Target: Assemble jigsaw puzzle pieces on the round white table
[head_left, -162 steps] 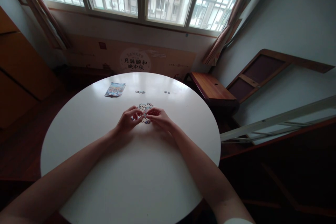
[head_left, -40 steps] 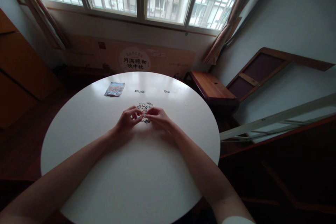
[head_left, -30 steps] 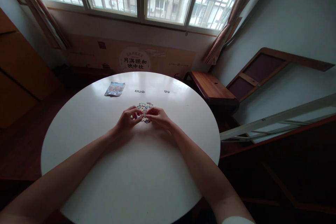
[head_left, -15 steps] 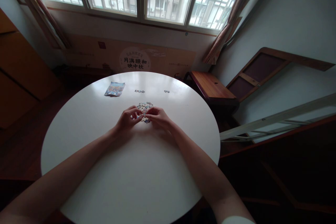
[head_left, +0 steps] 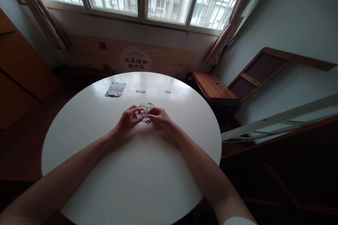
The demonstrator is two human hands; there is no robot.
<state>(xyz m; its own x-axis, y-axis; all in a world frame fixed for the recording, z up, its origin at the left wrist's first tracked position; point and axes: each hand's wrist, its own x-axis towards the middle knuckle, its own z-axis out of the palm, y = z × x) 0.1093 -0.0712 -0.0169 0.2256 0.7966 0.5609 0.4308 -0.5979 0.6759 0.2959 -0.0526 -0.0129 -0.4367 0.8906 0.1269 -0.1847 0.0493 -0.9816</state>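
Note:
A heap of small jigsaw puzzle pieces [head_left: 145, 105] lies on the round white table [head_left: 137, 175], both hands meeting over its near part. My left hand [head_left: 130, 116] reaches in from the left side, fingers curled and thumb close to the index finger, pinching at a puzzle piece. From the right comes my right hand [head_left: 158, 116], thumb and fingertips pressed together on a puzzle piece. The fingertips of the two hands are nearly touching. The pieces between them are too small to make out exactly, and the hands partly cover the heap.
Beyond the heap lie two small groups of pieces, a left group [head_left: 141, 91] and a right group [head_left: 168, 91]. A colourful printed packet [head_left: 115, 89] rests at the table's far left. A wooden side table [head_left: 213, 84] stands past the right edge, below the windows.
Both hands stay over the heap, with only slight finger movement. The fingertips have parted a little; the packet and the two small groups have not moved.

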